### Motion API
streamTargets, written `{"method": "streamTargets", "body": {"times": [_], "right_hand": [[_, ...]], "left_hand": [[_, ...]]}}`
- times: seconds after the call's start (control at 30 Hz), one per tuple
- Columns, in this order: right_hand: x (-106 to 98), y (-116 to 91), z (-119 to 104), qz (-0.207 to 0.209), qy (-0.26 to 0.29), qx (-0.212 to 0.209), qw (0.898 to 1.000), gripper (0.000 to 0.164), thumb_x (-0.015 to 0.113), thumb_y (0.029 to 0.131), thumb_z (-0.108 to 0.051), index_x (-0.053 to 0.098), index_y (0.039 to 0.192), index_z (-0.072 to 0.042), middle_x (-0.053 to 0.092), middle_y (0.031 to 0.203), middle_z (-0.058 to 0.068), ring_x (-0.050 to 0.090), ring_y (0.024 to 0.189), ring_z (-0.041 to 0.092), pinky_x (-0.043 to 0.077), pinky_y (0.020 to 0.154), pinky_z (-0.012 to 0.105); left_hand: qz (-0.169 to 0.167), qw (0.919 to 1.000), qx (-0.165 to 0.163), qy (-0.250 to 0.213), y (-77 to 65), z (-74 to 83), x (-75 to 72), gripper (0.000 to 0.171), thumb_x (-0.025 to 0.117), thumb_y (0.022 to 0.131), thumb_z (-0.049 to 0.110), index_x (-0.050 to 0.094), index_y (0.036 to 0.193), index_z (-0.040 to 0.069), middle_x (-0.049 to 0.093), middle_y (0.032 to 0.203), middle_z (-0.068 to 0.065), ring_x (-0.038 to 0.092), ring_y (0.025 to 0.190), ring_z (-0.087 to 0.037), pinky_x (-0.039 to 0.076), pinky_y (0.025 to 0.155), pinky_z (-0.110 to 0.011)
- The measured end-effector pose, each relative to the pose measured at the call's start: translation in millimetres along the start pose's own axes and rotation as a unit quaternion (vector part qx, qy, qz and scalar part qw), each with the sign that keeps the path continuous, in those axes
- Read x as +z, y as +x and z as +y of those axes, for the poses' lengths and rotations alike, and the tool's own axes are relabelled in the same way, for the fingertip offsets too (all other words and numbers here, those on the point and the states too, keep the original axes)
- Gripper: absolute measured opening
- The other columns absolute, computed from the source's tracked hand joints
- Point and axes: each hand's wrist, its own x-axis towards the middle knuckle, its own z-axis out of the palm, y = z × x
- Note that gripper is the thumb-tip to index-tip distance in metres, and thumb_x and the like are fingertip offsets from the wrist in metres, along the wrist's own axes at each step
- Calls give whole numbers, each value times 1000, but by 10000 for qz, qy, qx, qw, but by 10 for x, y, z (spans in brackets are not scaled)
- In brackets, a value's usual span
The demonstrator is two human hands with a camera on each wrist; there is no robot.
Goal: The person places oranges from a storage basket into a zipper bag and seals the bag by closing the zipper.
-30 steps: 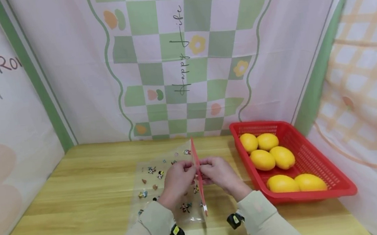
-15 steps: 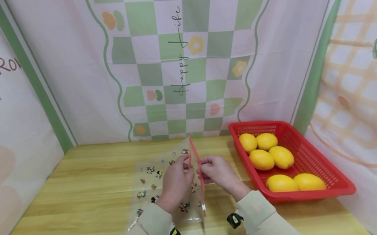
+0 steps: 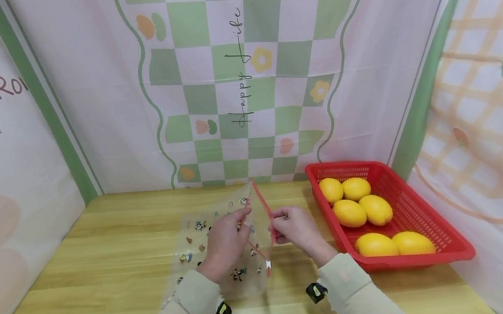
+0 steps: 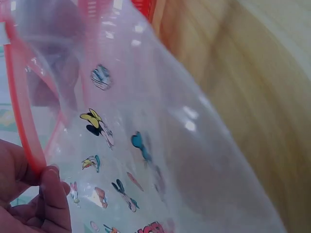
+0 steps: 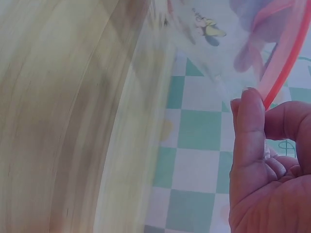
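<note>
A clear plastic zip bag (image 3: 187,244) printed with small cartoon figures stands on edge over the table, its mouth facing right. My left hand (image 3: 225,240) pinches one red-edged lip of the mouth; in the left wrist view its thumb and finger (image 4: 54,182) press together on that red strip (image 4: 22,111). Opposite, my right hand (image 3: 297,231) pinches the other red lip (image 5: 286,63) between thumb and fingers. The two lips stand apart, leaving a gap between the hands. A white zip slider (image 3: 268,264) sits at the near end of the mouth. Nothing shows inside the bag.
To the right of the hands stands a red plastic basket (image 3: 415,207) holding several yellow lemons (image 3: 350,213). The wooden table (image 3: 85,274) runs back to a checked cloth (image 3: 231,93), with cloth walls at both sides.
The hands started close together at the bag's mouth. My left hand has moved left with its lip and the right slightly right, so the mouth has opened wide.
</note>
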Motion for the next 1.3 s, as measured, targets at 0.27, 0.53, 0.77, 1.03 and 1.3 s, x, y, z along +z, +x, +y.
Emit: {"method": "streamTargets", "body": {"times": [0.27, 0.53, 0.77, 1.03, 1.3], "right_hand": [[-3, 13, 16, 130, 74, -36, 9999, 26, 58, 94, -4, 72, 113, 5, 69, 74, 9, 64, 62, 13, 62, 63, 32], [-31, 12, -3, 251, -137, -170, 9994, 17, 62, 99, -12, 72, 98, 1, 66, 70, 7, 63, 61, 14, 62, 63, 31], [-153, -26, -65, 349, -140, -99, 9992, 18, 61, 100, -14, 70, 95, 1, 67, 75, 8, 64, 64, 15, 63, 64, 32], [-291, -39, -93, 580, -250, -36, 9980, 17, 62, 98, -14, 69, 99, 2, 66, 74, 8, 64, 63, 14, 62, 62, 29], [-370, -38, -84, 714, -570, -109, 9958, 20, 62, 97, -15, 70, 104, 1, 66, 72, 5, 64, 61, 12, 62, 62, 29]], "left_hand": [[126, 9999, -49, 88, 1, -9, -40, 36, 60, 101, 13, 70, 135, 9, 75, 116, -9, 44, 41, -8, 36, 36, -21], [201, 9991, 253, 274, 7, 0, -78, 33, 63, 99, 12, 73, 130, 7, 77, 108, -8, 35, 39, -5, 28, 37, -18], [111, 9999, -33, 87, 9, 19, -209, 39, 64, 95, 6, 71, 133, 8, 74, 125, -14, 38, 39, -6, 33, 37, -21], [195, 9995, -221, 131, 30, -41, -370, 41, 62, 96, 7, 70, 136, 12, 77, 102, -13, 35, 39, -7, 32, 38, -21], [249, 9993, -203, 188, 35, -104, -446, 40, 58, 95, 7, 73, 132, 12, 78, 111, -9, 35, 41, -7, 31, 40, -23]]}}
